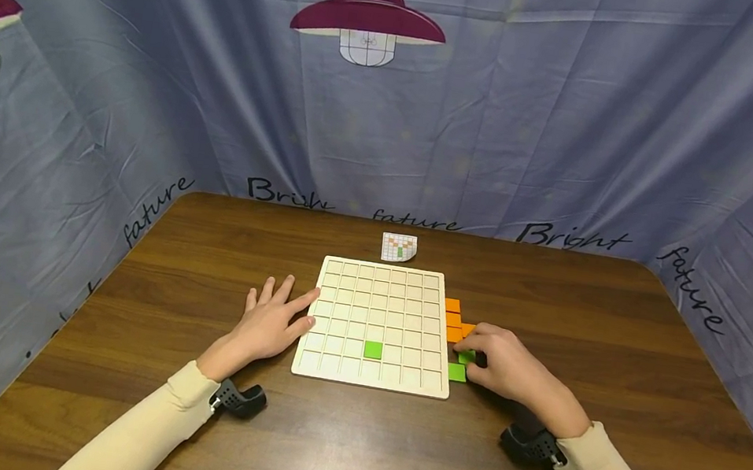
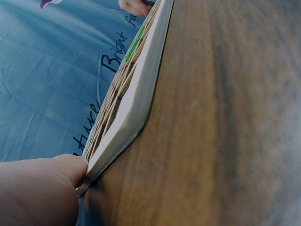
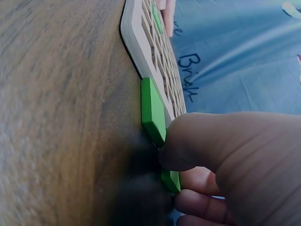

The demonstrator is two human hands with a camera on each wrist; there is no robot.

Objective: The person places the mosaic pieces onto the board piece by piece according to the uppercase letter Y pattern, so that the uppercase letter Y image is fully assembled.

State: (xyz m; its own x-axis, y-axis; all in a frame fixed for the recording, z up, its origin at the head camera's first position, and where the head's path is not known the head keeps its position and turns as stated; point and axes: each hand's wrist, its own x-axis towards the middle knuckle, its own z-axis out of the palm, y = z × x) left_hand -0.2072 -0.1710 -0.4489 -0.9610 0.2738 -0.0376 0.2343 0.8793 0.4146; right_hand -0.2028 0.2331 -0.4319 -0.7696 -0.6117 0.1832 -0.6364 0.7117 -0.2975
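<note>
Gridded board, one: centre of frame. Green tiles, three: first in its lower middle; second, partly hidden, pinched by thumb and fingers of the right hand, right of centre; third just below. Orange tiles, four visible, right of board; any beneath the hand, cannot tell. Left hand: fingers spread, board's left edge. Paper slip, one: above board, marks tiny. Printed lamps, three: outer two cut off.

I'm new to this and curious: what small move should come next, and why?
Probably lift the farther loose green tile onto the board: the right hand has finger and thumb at it, and another green tile sits in a square there.
</note>
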